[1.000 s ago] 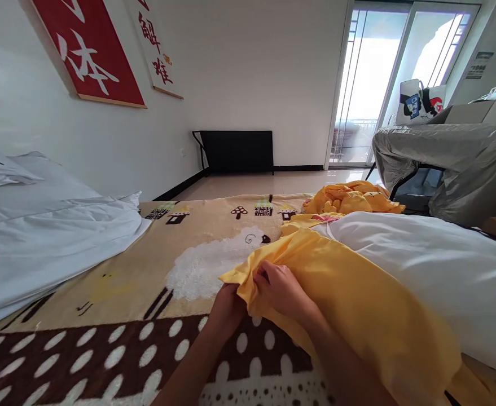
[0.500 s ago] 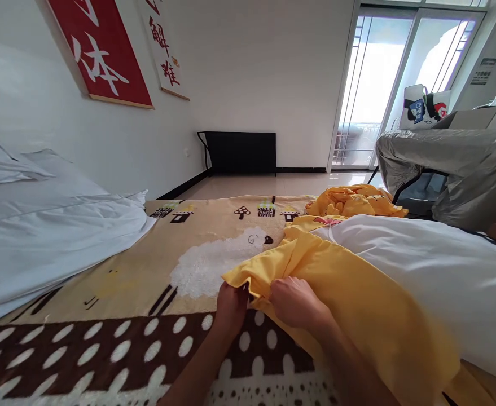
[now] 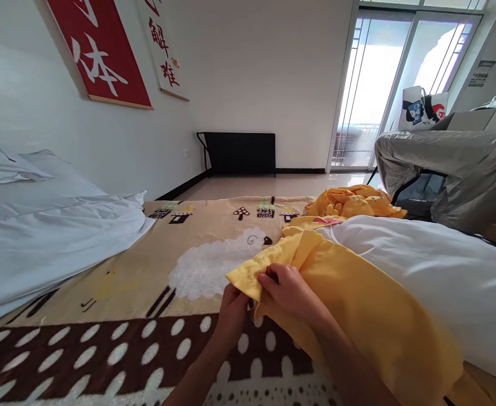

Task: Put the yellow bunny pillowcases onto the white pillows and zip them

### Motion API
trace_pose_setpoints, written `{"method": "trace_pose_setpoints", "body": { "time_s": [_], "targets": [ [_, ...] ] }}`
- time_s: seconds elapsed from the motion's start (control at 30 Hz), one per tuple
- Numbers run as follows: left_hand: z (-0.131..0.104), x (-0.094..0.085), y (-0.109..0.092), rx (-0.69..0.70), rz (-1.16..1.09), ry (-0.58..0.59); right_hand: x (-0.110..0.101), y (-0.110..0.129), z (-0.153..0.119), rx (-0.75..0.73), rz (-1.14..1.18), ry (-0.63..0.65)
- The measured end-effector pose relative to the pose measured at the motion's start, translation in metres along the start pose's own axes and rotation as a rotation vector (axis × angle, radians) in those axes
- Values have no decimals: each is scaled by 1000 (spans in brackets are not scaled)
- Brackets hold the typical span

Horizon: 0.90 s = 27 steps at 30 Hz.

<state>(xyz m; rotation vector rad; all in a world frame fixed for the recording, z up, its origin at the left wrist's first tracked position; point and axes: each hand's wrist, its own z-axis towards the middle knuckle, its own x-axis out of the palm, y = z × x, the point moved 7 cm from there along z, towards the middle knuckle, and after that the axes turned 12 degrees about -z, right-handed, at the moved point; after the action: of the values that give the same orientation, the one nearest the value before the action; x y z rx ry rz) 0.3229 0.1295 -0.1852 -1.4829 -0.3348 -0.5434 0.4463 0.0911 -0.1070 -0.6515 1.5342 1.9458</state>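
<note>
Head view: we see both hands at the near middle of the bed, on the corner of a yellow pillowcase (image 3: 358,304). Our right hand (image 3: 292,293) pinches the cloth's left edge from above, grip clenched on it. Our left hand (image 3: 233,307) sits just beneath, fingers tucked under the same corner and closed on it. The pillowcase covers a white pillow (image 3: 434,265) lying on the patterned blanket (image 3: 146,282).

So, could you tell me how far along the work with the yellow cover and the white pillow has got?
Part done: the yellow fabric cover already sheathes the near end of the white pillow. In hand: the left hand and right hand pinch the cover's open corner. Left: most of the pillow lies bare, and a crumpled yellow cloth heap sits behind.
</note>
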Motion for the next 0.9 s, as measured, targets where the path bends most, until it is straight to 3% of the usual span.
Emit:
{"method": "trace_pose_setpoints", "body": {
  "time_s": [0.23, 0.5, 0.63, 0.77, 0.9],
  "targets": [
    [-3, 9, -4, -79, -76, -70, 9, -12, 10, 26, 411, 93],
    [-10, 20, -16, -48, -55, -45, 14, -14, 14, 57, 692, 44],
    [-8, 22, -7, -101, -102, -7, 12, -15, 16, 81, 814, 20],
    [-5, 22, 2, -154, 26, 68, 10, -17, 16, 108, 889, -4],
    [-4, 20, -11, -61, 177, 27, 14, -17, 17, 99, 868, 49]
  ]
}}
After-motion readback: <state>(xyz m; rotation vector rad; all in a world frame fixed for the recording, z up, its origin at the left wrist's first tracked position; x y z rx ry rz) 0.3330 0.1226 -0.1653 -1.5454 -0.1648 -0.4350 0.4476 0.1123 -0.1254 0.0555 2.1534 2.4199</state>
